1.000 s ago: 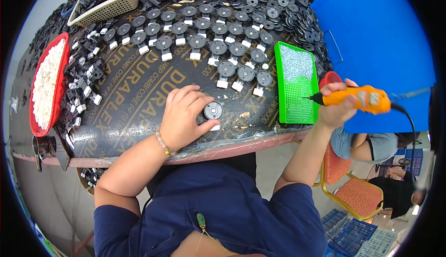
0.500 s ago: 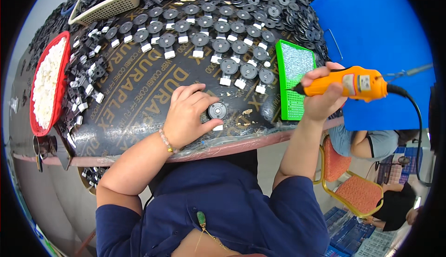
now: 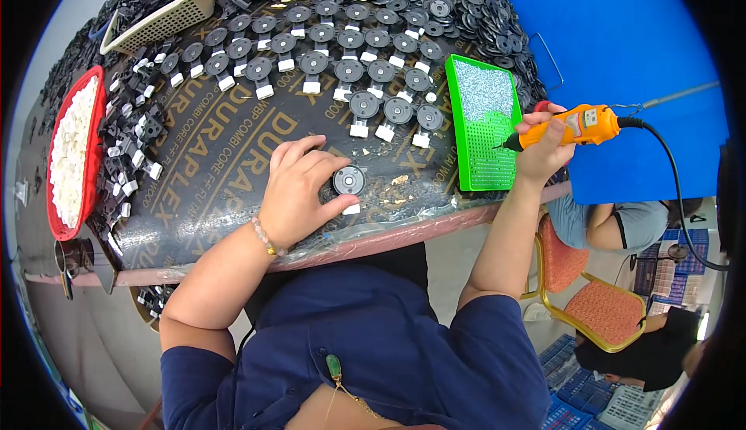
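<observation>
Left grip [image 3: 299, 189]: curled in from the left around a round black plastic wheel with a pale metal centre [image 3: 349, 180], fingertips along the upper edge, thumb across the lower; closed on it, firmness impossible to tell.
Black wheel: lying on the dark, gold-printed wooden desk [image 3: 233, 220], near the edge facing the wearer; seemingly joined to a small white block [image 3: 352, 208] just below the thumb.
Right grip [image 3: 544, 146]: wrapped around an orange electric screwdriver with a black nose [image 3: 579, 125].
Orange screwdriver: pointing left, tip over the perforated part of a bright green rectangular plastic tray [image 3: 461, 131]; contact and anything on the tip too small to tell.
Green tray: well to the right of the black wheel, loaded with small silver-grey metal pieces [image 3: 486, 88] at the far end.
Rows of similar black wheels with white blocks [image 3: 314, 63]: spread across the desk beyond the left grip.
Wheel risk: likely to turn or slide if pressed off-centre or held loosely; thumb liable to a nick from a skidding tip.
Tray risk: pieces possibly scattered by a careless brush of the nose.
Black cord [image 3: 674, 170]: trailing from the screwdriver's rear; apt to spoil aim if snagged.
</observation>
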The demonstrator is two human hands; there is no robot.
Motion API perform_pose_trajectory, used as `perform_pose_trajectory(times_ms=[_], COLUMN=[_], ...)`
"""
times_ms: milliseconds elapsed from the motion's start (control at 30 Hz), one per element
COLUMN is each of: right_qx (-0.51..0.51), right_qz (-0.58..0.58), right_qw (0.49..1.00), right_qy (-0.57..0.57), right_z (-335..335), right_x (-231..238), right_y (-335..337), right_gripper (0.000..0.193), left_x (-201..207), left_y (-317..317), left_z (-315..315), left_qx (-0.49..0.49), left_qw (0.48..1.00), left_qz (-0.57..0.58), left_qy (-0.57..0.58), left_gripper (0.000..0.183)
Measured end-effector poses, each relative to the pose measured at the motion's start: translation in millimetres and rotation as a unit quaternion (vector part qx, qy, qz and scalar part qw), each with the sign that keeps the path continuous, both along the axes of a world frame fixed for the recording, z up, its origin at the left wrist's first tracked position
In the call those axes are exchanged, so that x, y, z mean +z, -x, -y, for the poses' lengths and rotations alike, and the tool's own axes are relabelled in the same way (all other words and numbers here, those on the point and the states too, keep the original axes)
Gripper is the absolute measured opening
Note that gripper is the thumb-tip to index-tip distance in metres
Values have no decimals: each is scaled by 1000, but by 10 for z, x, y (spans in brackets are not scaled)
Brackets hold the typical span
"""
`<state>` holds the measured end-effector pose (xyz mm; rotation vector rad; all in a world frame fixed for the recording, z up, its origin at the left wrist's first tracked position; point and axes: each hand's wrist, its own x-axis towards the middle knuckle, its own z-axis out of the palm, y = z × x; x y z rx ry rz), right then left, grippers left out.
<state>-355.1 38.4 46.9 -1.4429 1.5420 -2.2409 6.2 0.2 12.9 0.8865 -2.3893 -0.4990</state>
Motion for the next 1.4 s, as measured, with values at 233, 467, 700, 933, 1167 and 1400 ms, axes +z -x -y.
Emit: perform_pose_trajectory(times_ms=[233, 467, 700, 933, 1167, 1400], right_qx=[-4, 8, 248, 441, 443, 446], right_qz=[-9, 17, 44, 101, 123, 109], right_qw=[1000, 1000, 963, 891, 887, 887], right_qy=[-13, 14, 91, -30, -31, -53], right_z=[-23, -102, -117, 154, 197, 220], right_x=[-9, 158, 424, 158, -10, 15], right_y=[-38, -68, -1007, -1820, -1863, -1889], right_gripper=[48, 60, 76, 72, 70, 68], left_x=[-2, 32, -65, -104, -76, -86], left_y=[-5, -13, -31, -57, -57, -57], left_z=[-6, -20, 14, 26, 12, 11], left_qx=[-2, 0, -6, -7, -3, -2], left_qw=[1000, 1000, 1000, 999, 999, 999], left_qz=[2, -6, -10, -38, -40, -42], left_qy=[0, -9, -15, -28, -37, -34], left_gripper=[49, 53, 51, 48, 47, 47])
